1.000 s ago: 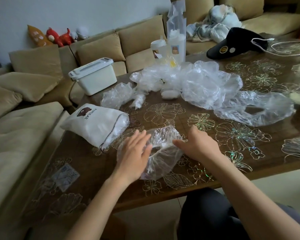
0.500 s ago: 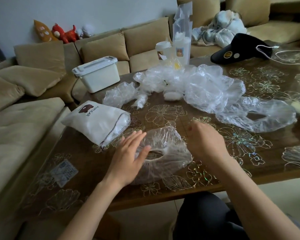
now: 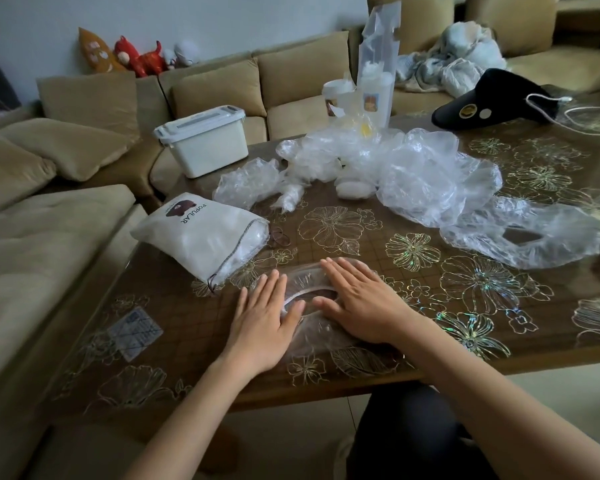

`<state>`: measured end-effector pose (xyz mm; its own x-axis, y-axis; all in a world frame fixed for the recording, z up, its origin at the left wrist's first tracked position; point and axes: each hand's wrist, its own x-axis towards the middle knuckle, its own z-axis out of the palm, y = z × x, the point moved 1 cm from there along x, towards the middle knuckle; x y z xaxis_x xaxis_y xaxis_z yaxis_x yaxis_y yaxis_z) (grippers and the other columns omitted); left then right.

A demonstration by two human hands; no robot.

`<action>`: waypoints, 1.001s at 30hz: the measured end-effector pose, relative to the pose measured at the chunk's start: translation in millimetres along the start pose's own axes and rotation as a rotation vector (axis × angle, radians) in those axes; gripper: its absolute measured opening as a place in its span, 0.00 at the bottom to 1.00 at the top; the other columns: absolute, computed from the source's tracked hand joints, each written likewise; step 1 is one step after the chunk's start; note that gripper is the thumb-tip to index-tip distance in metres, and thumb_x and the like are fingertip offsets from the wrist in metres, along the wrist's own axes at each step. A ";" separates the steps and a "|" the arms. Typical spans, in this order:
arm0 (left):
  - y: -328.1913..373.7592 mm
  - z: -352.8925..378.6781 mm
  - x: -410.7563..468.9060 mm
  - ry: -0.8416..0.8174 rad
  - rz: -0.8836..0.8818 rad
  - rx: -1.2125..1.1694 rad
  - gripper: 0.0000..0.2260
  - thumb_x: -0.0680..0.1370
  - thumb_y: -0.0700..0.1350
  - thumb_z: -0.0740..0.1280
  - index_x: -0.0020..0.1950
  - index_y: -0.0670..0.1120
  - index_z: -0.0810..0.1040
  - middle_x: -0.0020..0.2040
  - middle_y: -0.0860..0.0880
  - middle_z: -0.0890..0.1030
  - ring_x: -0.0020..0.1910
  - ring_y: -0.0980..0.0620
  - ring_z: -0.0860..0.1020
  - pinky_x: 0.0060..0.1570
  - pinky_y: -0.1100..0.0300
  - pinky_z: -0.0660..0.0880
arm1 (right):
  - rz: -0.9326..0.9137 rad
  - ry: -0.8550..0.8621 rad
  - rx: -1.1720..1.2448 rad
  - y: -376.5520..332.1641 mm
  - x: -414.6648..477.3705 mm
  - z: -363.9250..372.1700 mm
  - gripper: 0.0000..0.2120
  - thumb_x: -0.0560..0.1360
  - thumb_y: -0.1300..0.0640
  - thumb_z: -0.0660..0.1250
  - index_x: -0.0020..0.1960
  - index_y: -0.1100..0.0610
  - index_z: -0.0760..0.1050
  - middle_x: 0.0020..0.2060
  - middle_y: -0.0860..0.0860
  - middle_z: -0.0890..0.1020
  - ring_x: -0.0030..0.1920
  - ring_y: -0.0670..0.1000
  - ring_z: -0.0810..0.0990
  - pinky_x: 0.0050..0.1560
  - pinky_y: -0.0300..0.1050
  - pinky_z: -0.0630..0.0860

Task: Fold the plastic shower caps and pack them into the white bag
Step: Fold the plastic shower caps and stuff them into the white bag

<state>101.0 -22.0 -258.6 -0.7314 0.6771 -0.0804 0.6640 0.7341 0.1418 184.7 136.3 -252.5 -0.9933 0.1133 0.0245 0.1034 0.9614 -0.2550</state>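
Observation:
One clear plastic shower cap [image 3: 307, 282] lies flattened on the brown flowered table [image 3: 430, 323], near its front edge. My left hand [image 3: 262, 317] presses flat on the cap's left side, and my right hand [image 3: 361, 303] presses flat on its right side, fingers spread. The white drawstring bag [image 3: 194, 233] printed "POPULAR" lies on its side to the left, mouth toward the cap, with plastic showing inside. A heap of loose clear caps [image 3: 402, 168] sits behind, and one spread cap [image 3: 534, 237] lies to the right.
A white lidded box [image 3: 203, 142] stands at the table's far left corner. Tall clear packages [image 3: 374, 81] and a cup stand behind the heap. A black cap with a white cord [image 3: 492, 98] lies at the back right. Tan sofas surround the table.
The puffed-up cap has been pushed down flat. Both hands moved from its sides onto its top, palms down.

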 end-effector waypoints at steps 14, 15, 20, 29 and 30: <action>-38.9 -8.2 -44.6 0.435 0.316 -0.343 0.23 0.77 0.64 0.55 0.65 0.53 0.73 0.68 0.59 0.69 0.70 0.67 0.61 0.71 0.65 0.56 | 0.074 0.218 0.338 23.2 -22.7 -41.4 0.15 0.75 0.60 0.66 0.62 0.56 0.75 0.60 0.50 0.78 0.58 0.48 0.74 0.61 0.39 0.69; -39.6 -9.5 -50.0 0.397 0.339 -0.355 0.23 0.75 0.66 0.57 0.63 0.55 0.74 0.65 0.62 0.71 0.67 0.68 0.64 0.68 0.70 0.59 | 0.055 0.168 0.378 19.5 -25.4 -46.5 0.12 0.75 0.58 0.67 0.58 0.55 0.77 0.54 0.47 0.79 0.54 0.46 0.75 0.56 0.35 0.71; -38.4 -4.9 -54.0 0.331 0.366 -0.306 0.19 0.74 0.61 0.59 0.56 0.53 0.79 0.59 0.63 0.74 0.61 0.69 0.69 0.62 0.67 0.67 | 0.021 -0.179 0.351 0.5 -34.1 -47.1 0.25 0.66 0.45 0.75 0.59 0.52 0.73 0.53 0.43 0.69 0.56 0.45 0.68 0.50 0.32 0.68; -33.2 -12.2 -53.2 0.277 0.315 -0.274 0.32 0.69 0.74 0.53 0.60 0.54 0.76 0.56 0.64 0.73 0.56 0.69 0.69 0.58 0.72 0.63 | 0.031 -0.022 0.215 -2.0 -28.0 -32.5 0.08 0.74 0.56 0.67 0.52 0.56 0.79 0.59 0.51 0.72 0.61 0.53 0.66 0.64 0.47 0.66; -33.0 -11.5 -52.6 0.290 0.330 -0.265 0.29 0.70 0.71 0.55 0.59 0.53 0.77 0.56 0.63 0.74 0.57 0.69 0.69 0.59 0.69 0.65 | 0.042 0.023 0.232 -0.2 -26.0 -31.0 0.06 0.74 0.58 0.66 0.50 0.57 0.79 0.58 0.52 0.74 0.60 0.53 0.68 0.62 0.46 0.67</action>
<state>115.8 -82.4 -247.7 -0.5276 0.8012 0.2822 0.8319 0.4203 0.3622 212.1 140.9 -223.2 -0.9866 0.1601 0.0302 0.1272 0.8728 -0.4711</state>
